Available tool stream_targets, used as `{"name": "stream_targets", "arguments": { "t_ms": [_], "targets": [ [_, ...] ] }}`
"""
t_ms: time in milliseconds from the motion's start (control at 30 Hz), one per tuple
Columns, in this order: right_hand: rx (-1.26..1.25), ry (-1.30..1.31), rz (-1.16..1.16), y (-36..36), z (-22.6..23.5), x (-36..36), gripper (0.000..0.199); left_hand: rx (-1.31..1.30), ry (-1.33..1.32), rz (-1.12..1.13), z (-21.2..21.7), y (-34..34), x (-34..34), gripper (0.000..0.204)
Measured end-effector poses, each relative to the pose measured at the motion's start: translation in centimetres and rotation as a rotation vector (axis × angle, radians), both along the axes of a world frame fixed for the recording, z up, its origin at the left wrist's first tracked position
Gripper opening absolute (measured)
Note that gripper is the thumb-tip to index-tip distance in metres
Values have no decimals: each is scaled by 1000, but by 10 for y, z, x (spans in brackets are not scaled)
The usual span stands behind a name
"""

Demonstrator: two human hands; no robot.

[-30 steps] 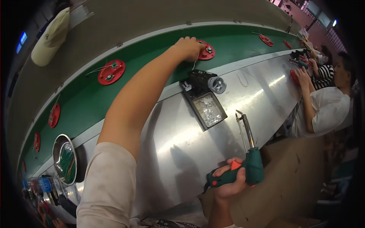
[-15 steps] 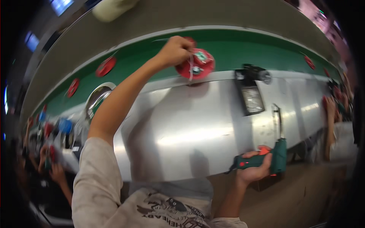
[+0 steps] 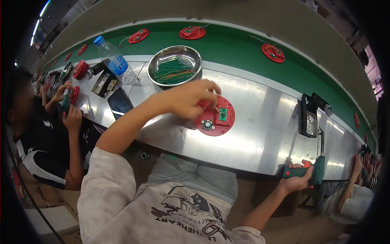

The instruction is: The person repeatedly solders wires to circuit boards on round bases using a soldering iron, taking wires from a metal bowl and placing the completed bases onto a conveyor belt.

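A round red plastic disc (image 3: 224, 125) lies on the metal tabletop in front of me. It carries a green circuit board (image 3: 223, 114), a small round part (image 3: 207, 125) and thin pale wires. My left hand (image 3: 193, 99) arches over the disc's left side, fingers bent and apart, close to the wires. Motion blur hides whether its fingertips touch them. Off to the right, my right hand (image 3: 298, 181) is closed around the handle of a dark green power screwdriver (image 3: 319, 170). Its long thin bit points away from me.
A steel bowl (image 3: 195, 55) of green wires stands beyond my left forearm, beside a water bottle (image 3: 115, 61) and a phone (image 3: 120, 102). A black box with a lamp (image 3: 309, 118) sits at right. More red discs (image 3: 272, 53) lie on the green belt (image 3: 231, 46). A co-worker (image 3: 48, 134) sits at left.
My left hand has brought the red disc from over the green belt down onto the tabletop and let go of it. My right hand still holds the screwdriver. The view has shifted.
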State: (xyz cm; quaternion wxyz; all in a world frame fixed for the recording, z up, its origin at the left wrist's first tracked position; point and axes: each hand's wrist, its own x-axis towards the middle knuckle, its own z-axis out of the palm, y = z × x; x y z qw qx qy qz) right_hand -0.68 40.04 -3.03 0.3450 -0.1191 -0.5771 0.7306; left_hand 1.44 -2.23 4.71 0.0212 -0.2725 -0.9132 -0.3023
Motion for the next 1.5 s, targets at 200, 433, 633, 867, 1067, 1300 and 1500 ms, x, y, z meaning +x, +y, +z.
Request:
{"name": "stream_targets", "arguments": {
  "t_ms": [200, 433, 633, 867, 1067, 1300, 1500],
  "targets": [
    [19, -44, 76, -6, 6, 2, 40, -113, 195, 604, 8, -84, -39, 28],
    [20, -36, 33, -3, 2, -3, 39, -206, 106, 662, -33, -107, -64, 19],
    [30, -20, 31, -3, 4, -1, 38, 118, 138, 702, -20, -112, -61, 25],
    [-3, 13, 167, 5, 1, 1, 40, 492, 197, 556, 17, -51, -9, 18],
    [30, 72, 500, -23, 18, 29, 41, 426, 321, 505, 9, 24, 48, 13],
    [78, 66, 907, -75, 9, 63, 55, 402, 400, 493, -47, 53, 48, 10],
    [278, -48, 1087, -87, 20, 59, 44, 271, 495, 551, -58, 60, 50, 11]
  ]
}}
